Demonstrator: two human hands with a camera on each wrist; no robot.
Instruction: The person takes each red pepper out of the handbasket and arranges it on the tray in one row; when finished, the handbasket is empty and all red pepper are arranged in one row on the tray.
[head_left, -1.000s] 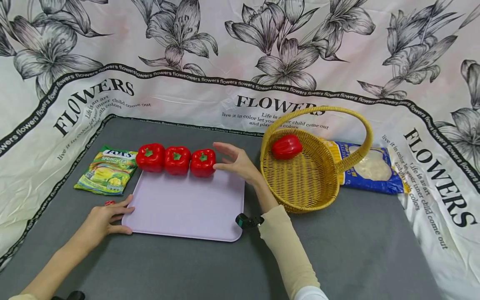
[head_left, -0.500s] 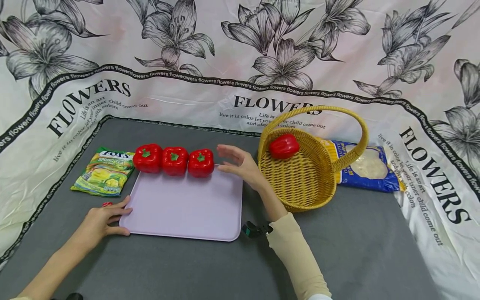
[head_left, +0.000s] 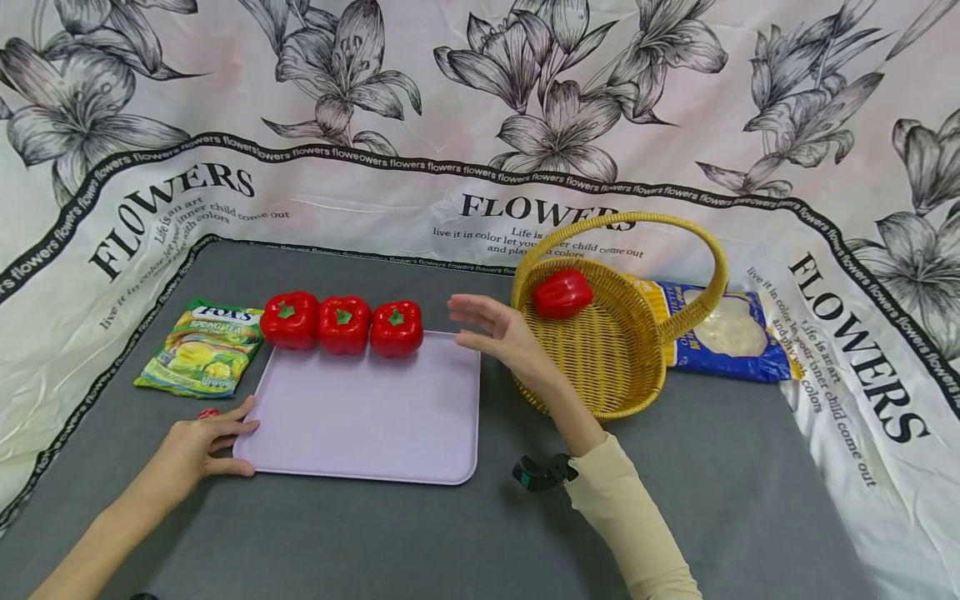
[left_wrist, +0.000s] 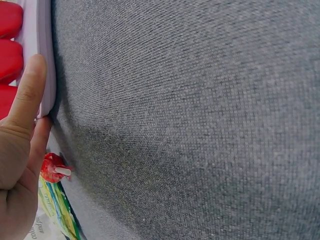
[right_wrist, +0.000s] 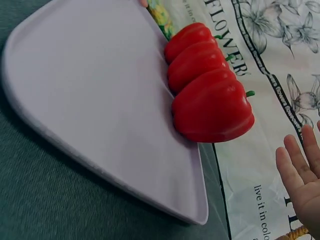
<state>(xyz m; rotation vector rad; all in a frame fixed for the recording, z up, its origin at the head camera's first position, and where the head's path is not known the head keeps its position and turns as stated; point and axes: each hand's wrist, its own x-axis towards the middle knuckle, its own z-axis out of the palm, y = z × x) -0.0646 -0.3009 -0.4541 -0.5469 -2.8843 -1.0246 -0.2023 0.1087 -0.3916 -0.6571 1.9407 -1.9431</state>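
Observation:
On a lilac tray (head_left: 367,417) three red bell peppers with green stems stand in a row along the far edge: a left pepper (head_left: 290,320), a middle pepper (head_left: 344,325) and a right pepper (head_left: 396,329). My left hand (head_left: 197,446) touches the tray's near left corner, thumb and fingers extended. In the left wrist view the thumb (left_wrist: 30,90) lies against the tray's side wall. My right hand (head_left: 506,333) holds nothing, its fingers spread between the tray's far right corner and a yellow wicker basket (head_left: 600,375). Another red pepper (head_left: 562,293) lies in that basket.
Left of the peppers lies a green and yellow FOX'S candy bag (head_left: 202,350). A small red-wrapped lollipop (left_wrist: 52,168) sits near my left hand. Behind the basket is a blue and yellow packet (head_left: 727,333). A flower-printed cloth (head_left: 360,200) hangs at the back of the grey table (head_left: 375,542).
My right hand has drawn away from the right pepper, moving rightward toward the basket. My left hand stays at the tray's corner. The whole head view has shifted slightly.

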